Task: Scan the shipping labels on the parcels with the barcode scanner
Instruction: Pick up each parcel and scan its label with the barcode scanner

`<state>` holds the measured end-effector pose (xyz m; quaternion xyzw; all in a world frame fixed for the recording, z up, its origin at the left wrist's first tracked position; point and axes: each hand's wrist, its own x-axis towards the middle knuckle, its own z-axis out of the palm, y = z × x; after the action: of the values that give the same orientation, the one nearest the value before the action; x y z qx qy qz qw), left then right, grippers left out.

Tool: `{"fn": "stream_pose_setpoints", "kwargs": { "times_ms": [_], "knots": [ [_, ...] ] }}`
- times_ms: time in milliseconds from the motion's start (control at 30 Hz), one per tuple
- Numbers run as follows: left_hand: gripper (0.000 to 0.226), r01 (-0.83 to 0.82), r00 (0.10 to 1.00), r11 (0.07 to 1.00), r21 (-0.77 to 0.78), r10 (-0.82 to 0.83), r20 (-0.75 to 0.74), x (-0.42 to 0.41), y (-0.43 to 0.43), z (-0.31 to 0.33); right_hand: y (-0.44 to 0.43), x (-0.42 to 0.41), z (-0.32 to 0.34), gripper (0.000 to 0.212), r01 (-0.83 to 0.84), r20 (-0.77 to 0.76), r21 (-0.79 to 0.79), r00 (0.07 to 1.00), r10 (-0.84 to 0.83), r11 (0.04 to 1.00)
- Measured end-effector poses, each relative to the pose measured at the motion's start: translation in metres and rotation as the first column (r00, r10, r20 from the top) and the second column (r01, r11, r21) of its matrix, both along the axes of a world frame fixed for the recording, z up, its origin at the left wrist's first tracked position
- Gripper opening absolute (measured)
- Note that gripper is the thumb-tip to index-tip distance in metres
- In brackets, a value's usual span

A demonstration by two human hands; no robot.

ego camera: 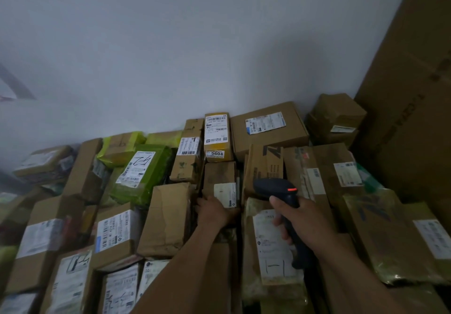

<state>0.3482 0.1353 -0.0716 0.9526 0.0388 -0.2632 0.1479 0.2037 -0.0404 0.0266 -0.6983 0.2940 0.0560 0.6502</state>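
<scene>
Right hand [301, 221] wraps the scanner [278, 189] handle, nose toward 11 o'clock. Left hand [211, 210] grips the box [219, 174] by its 6 o'clock edge, at the scanner's 9 o'clock. Stiff cardboard, probably light; hold clear of the label [225, 194].

scanner [280, 191]: black, with a small red light
boxes [166, 218]: plain brown cardboard
green parcel [144, 174]: lime-green wrap
labels [216, 128]: white, black barcodes
wall [195, 45]: pale grey
</scene>
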Motion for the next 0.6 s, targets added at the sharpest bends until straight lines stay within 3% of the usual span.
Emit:
{"fn": "stream_pose_setpoints", "kwargs": {
  "times_ms": [200,367,533,600],
  "knots": [
    [0.142,-0.083,0.994,0.988,-0.127,0.091,0.056,-0.005,0.000,0.018,0.001,-0.005,0.010,0.042,-0.055,0.001,-0.047,0.998,0.055,0.997],
    [0.135,0.004,0.957,0.978,-0.209,0.057,0.285,-0.022,0.014,0.068,0.003,-0.023,0.031,0.037,-0.091,0.075,0.030,0.993,0.088,0.995],
    [0.129,-0.025,0.948,0.855,-0.518,0.185,0.260,-0.063,0.032,0.126,0.021,-0.037,0.057,0.025,-0.090,0.185,0.163,0.981,0.060,0.983],
    [0.122,-0.029,0.953,0.788,-0.615,0.207,0.220,-0.086,0.036,0.142,0.033,-0.042,0.067,0.033,-0.083,0.241,0.222,0.970,0.028,0.972]
  ]
}}
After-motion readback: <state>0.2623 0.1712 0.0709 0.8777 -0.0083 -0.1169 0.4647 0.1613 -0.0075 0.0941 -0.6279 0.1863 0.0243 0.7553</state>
